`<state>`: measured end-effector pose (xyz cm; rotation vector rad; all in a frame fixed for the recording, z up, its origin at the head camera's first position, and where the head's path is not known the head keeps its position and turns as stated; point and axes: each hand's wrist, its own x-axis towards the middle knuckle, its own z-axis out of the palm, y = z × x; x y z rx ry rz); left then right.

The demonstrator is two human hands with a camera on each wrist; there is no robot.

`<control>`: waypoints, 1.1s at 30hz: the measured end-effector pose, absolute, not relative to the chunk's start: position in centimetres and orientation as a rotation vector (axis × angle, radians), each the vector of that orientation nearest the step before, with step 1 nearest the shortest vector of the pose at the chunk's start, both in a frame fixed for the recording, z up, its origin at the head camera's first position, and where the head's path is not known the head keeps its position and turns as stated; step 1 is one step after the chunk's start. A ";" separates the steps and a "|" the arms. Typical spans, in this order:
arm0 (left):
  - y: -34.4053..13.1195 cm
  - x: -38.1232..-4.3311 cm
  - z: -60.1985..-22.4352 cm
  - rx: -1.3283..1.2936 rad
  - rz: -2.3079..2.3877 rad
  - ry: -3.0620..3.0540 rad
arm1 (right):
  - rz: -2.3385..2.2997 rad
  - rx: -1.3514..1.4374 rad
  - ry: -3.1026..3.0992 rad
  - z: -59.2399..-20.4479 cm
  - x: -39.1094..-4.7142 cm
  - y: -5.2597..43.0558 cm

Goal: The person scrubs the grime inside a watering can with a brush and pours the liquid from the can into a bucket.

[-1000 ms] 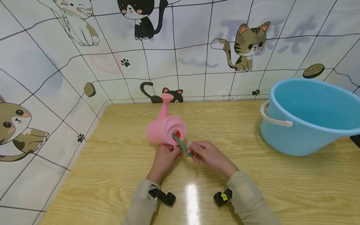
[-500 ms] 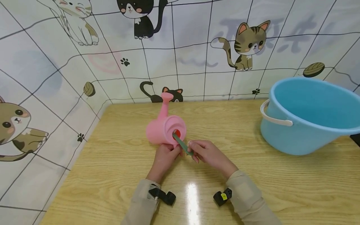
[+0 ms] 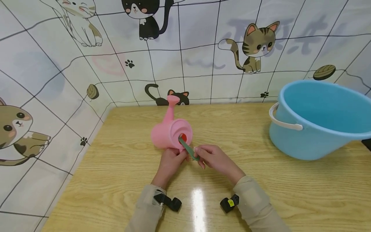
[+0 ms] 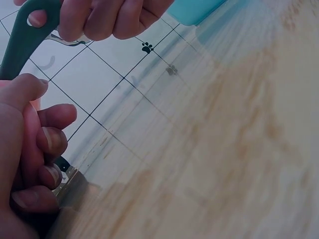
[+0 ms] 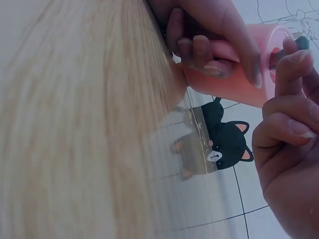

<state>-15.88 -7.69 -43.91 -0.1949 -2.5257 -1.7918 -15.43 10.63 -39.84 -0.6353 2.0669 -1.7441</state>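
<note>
Head view: right hand (image 3: 212,156) pinches green tool (image 3: 187,149), far end hidden in watering can (image 3: 162,135) the left hand (image 3: 171,163) grips.

A blue bucket (image 3: 307,143) stands on the wooden table (image 3: 321,193) near a cat-print wall (image 3: 200,61).

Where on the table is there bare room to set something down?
One bare stretch of wooden tabletop lies between the pink watering can and blue bucket; another runs left of the can toward the cat-print wall covering. It is crowded in front of the can, where the left hand holds it and the right hand the green handle.
</note>
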 end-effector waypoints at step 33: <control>-8.1 -17.3 -47.3 -0.216 -1.792 -2.491 | -1.293 -0.808 2.927 -41.3 -15.9 9.9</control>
